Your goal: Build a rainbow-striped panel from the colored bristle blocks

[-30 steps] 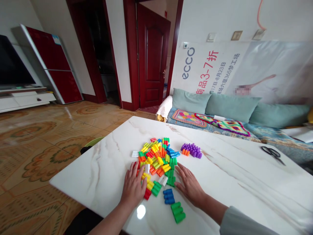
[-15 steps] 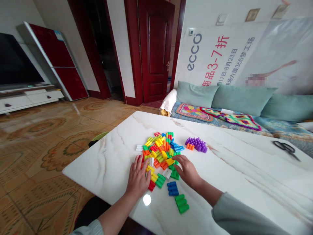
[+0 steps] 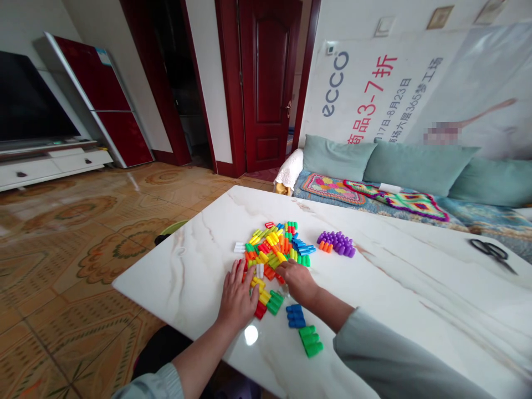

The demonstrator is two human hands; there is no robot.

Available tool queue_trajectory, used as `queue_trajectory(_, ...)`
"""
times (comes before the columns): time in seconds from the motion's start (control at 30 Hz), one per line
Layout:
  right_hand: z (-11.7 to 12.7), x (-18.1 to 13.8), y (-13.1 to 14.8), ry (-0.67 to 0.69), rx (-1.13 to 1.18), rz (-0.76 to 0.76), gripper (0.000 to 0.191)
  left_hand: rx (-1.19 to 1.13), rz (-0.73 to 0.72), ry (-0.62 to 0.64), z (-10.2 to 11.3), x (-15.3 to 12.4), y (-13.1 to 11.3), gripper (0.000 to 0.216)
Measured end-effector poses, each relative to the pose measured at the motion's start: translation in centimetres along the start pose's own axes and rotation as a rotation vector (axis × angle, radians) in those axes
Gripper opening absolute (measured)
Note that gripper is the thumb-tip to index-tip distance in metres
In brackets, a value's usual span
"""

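Note:
A heap of bright plastic building blocks (image 3: 272, 239), shaped like joined tubes, lies on the white marble-patterned table (image 3: 399, 288). Along the heap's near left side rests my left hand (image 3: 238, 293), fingers spread, its fingertips by red pieces and a white block (image 3: 260, 270). My right hand (image 3: 300, 281) reaches into the right side of the heap with curled fingers. Its fingertips meet low among orange and yellow blocks, and what they hold is hidden. Closer to me lie a blue block (image 3: 295, 316) and a green block (image 3: 311, 340), with another green block (image 3: 275, 302) beside my left thumb.
Purple blocks (image 3: 337, 244) stand grouped right of the heap, with orange blocks (image 3: 326, 247) at their near edge. Black scissors (image 3: 492, 252) lie at the table's right. Behind is a sofa with green cushions (image 3: 421, 166); a red door (image 3: 268, 94) stands beyond.
My right hand has moved left and lower into the heap, its fingers drawing together. My left hand stays almost in place. The view has shifted slightly.

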State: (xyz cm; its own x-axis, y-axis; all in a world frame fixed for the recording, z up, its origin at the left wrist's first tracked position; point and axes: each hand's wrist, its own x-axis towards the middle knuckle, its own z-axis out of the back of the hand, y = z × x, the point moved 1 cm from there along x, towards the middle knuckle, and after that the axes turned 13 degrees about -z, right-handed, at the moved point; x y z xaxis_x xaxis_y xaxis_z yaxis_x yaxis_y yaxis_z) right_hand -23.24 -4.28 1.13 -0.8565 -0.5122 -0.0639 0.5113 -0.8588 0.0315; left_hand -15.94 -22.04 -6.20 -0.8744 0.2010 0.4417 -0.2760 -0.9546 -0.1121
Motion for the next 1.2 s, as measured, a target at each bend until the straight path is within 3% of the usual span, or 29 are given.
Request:
queue_trajectory(0.17, 0.0, 0.7, -0.1, -0.009, -0.031, -0.011, 0.028, 0.007, -0.009, -0.015, -0.3, -0.1, 0.1, 0.052)
queue_trajectory(0.4, -0.1, 0.5, -1.2, -0.109, -0.018, 0.095, 0.012, 0.018, -0.013, -0.029, -0.5, -0.1, 0.3, 0.051)
queue_trajectory(0.63, -1.0, -0.8, -3.1, -0.253, 0.416, 0.031, 0.019, 0.059, -0.053, -0.045, -0.9, -0.2, 0.5, 0.050)
queue_trajectory(0.73, -1.1, -1.6, -6.7, -0.339, 0.493, -0.085, 0.016, 0.063, -0.049, -0.060, -1.1, -0.2, 0.6, 0.051)
queue_trajectory(0.83, -1.1, -2.5, -11.4, -0.382, 0.395, -0.326, 0.019, 0.052, -0.042, -0.078, -1.4, -0.3, 0.7, 0.052)
queue_trajectory(0.97, -1.2, -3.2, -16.1, -0.241, 0.169, -0.605, 0.023, 0.050, -0.047, -0.075, -1.5, -0.2, 0.8, 0.051)
queue_trajectory(1.07, -1.7, -3.3, -17.2, -0.201, 0.110, -0.667, 0.024, 0.059, -0.054, -0.090, -1.5, -0.2, 0.9, 0.051)
queue_trajectory(1.2, -2.8, -4.3, -16.4, -0.281, 0.135, -0.741, 0.026, 0.071, -0.062, -0.098, -1.8, -0.3, 1.0, 0.051)
